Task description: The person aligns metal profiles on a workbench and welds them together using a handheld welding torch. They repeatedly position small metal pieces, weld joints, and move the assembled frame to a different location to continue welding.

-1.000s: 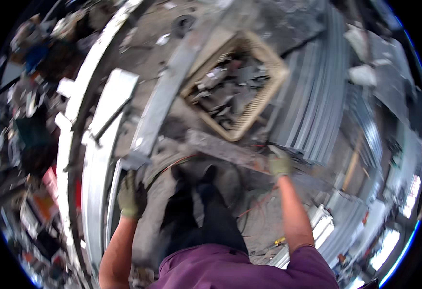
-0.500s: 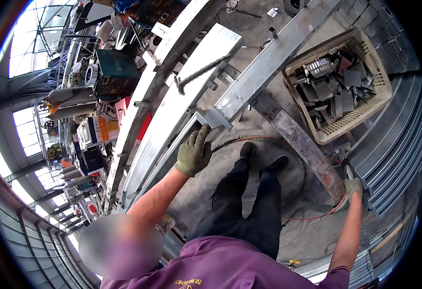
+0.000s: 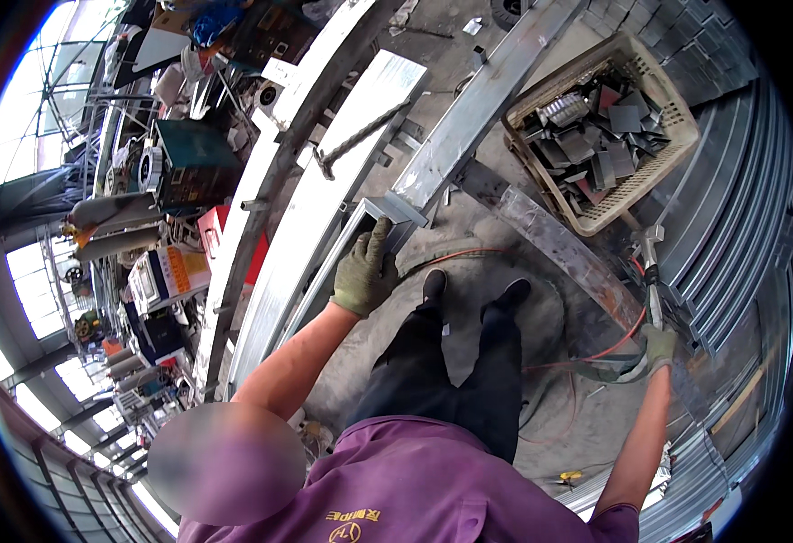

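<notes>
Risk: left glove (image 3: 365, 271) clamped on end of steel channel (image 3: 469, 118), running to 1 o'clock past basket (image 3: 596, 118). Right glove (image 3: 659, 344) gripping tool (image 3: 652, 271) at 3 o'clock. Could pinch fingers if channel slips; hose (image 3: 587, 357) underfoot, trip hazard.

In the centre of the frame the gloved left hand (image 3: 365, 271) touches the near end of a long grey steel beam (image 3: 478, 113) that runs to the upper right. At the right edge the gloved right hand (image 3: 659, 344) holds a hammer (image 3: 650, 262) upright. A beige plastic basket (image 3: 677, 118) with grey metal pieces (image 3: 596, 136) stands in the upper right.
</notes>
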`<state>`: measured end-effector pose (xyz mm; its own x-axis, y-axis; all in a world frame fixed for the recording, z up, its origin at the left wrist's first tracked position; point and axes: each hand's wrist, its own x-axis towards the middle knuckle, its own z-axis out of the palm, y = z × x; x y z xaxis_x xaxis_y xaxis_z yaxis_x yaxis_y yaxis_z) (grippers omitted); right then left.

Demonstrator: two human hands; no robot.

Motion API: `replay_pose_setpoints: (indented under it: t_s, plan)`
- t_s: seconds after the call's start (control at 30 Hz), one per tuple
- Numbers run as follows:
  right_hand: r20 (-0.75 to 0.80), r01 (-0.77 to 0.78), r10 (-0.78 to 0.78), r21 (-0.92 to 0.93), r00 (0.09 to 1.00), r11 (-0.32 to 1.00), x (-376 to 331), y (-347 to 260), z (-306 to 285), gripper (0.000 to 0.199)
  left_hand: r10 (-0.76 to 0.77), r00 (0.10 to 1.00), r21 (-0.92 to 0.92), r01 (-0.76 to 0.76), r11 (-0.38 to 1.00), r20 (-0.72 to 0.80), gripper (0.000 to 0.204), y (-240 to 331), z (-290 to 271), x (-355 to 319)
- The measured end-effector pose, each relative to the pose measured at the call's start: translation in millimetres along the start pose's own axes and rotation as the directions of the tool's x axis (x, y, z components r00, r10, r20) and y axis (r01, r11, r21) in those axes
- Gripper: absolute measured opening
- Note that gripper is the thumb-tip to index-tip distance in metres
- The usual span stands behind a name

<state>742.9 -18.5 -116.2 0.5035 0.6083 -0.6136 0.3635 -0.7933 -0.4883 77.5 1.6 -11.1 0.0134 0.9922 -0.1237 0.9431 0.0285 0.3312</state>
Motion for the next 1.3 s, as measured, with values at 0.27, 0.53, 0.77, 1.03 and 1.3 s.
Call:
replay_pose_setpoints:
  t_s: [0.27,0.53,0.77,1.03,1.3]
  plan:
    - [-0.230,0.048,0.042,0.370,0.972,0.928,-149.5,-23.4,9.6,0.035,-0.002,0.998,0.007,0.002,1.000,0.064,0.084,-1.8,0.0,2.0]
    - [-0.473,0.502,-0.400,0.106,0.785,0.859,-349.0,-60.1,-33.7,0.039,0.003,0.991,0.017,-0.005,1.000,0.130,0.087,-1.8,-2.6,6.5]
    - [-0.374,0.546,-0.398,0.604,0.838,0.581,-459.3,-82.8,-20.2,0.061,-0.011,0.988,-0.014,0.013,1.000,0.155,0.086,-9.1,-2.7,2.9]
    - [-0.385,0.330,-0.164,0.420,0.908,0.845,-417.8,-143.0,74.5,0.017,0.017,0.982,-0.041,-0.010,0.999,0.186,0.082,-4.1,-4.0,6.5]
    - [-0.431,0.567,-0.383,0.479,0.817,0.670,-447.2,-272.1,75.9,0.009,-0.017,0.967,-0.051,0.031,0.998,0.254,0.081,0.9,-17.4,9.7]
